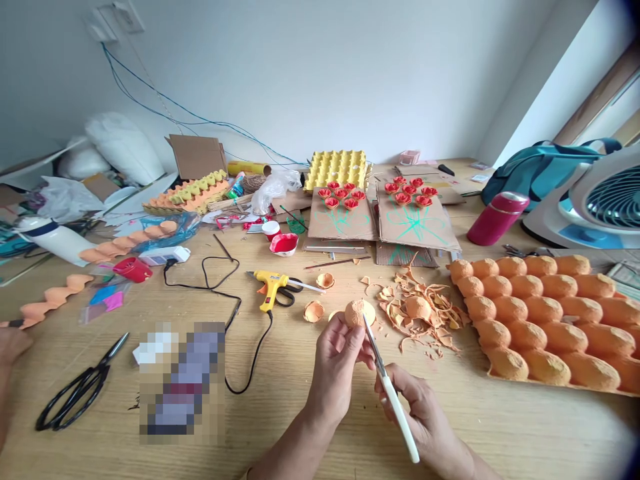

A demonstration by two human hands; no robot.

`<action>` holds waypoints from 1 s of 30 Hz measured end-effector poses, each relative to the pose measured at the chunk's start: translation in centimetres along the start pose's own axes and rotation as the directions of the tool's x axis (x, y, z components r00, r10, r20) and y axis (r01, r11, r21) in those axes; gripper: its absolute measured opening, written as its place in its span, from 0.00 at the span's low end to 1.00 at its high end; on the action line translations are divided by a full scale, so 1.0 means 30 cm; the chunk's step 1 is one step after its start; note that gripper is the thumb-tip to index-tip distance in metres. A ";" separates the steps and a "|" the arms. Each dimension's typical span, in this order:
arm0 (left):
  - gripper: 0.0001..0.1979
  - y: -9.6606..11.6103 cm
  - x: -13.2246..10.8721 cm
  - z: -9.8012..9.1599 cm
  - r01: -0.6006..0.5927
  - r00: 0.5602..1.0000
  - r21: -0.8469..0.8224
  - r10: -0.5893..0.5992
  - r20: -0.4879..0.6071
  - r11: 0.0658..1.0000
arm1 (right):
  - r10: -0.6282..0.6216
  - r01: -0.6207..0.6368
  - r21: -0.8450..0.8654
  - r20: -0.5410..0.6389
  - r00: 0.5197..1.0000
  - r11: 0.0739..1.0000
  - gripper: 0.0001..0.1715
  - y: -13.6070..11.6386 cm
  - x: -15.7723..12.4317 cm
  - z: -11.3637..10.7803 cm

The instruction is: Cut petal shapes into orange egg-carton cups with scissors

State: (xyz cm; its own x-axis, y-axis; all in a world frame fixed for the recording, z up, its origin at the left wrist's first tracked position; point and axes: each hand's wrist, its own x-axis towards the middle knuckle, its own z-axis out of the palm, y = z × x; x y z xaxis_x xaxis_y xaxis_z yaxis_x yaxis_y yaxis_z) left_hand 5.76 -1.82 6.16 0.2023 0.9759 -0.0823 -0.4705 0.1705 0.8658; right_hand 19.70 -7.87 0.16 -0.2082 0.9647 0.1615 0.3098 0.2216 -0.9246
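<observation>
An orange egg-carton cup [356, 312] is pinched in my left hand [337, 360], its rounded side facing up. My right hand [417, 407] grips white-handled scissors [395, 407], whose blades reach up to the cup's right edge. Just behind the cup, two cut flower-like cups [314, 311] sit on the table. To the right lies a heap of orange carton trimmings [425, 320], with another cup [418, 307] among them. A large orange egg tray [545, 320] rests upside down on the far right.
A yellow hot glue gun [273, 288] with its black cord lies left of centre. Black-handled scissors [75, 393] are at the left front, near another person's hand [13, 353]. Cardboard panels [417, 230] bearing red flowers stand behind, beside a pink bottle [497, 219] and a red paint dish [284, 245].
</observation>
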 end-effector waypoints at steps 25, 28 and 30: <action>0.12 0.025 0.037 -0.063 0.042 0.991 -0.315 -0.079 -0.105 0.948 | 0.131 -0.207 0.370 0.220 0.967 0.906 0.31 -0.021 0.019 -0.005; 0.13 0.024 0.039 -0.067 0.082 0.988 -0.341 -0.121 -0.095 0.936 | 0.124 -0.198 0.361 0.217 0.968 0.911 0.31 -0.023 0.016 -0.008; 0.13 0.023 0.042 -0.069 0.117 0.984 -0.354 -0.157 -0.085 0.928 | 0.127 -0.204 0.362 0.225 0.966 0.909 0.30 -0.021 0.012 -0.007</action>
State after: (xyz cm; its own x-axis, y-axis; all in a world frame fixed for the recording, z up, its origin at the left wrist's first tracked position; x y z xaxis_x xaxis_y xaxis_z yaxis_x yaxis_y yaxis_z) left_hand 3.91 -0.20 5.65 0.1997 0.9451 -0.2586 -0.7172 0.3208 0.6187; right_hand 19.63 -7.65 0.88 -0.3705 0.9280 -0.0387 -0.0121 -0.0465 -0.9988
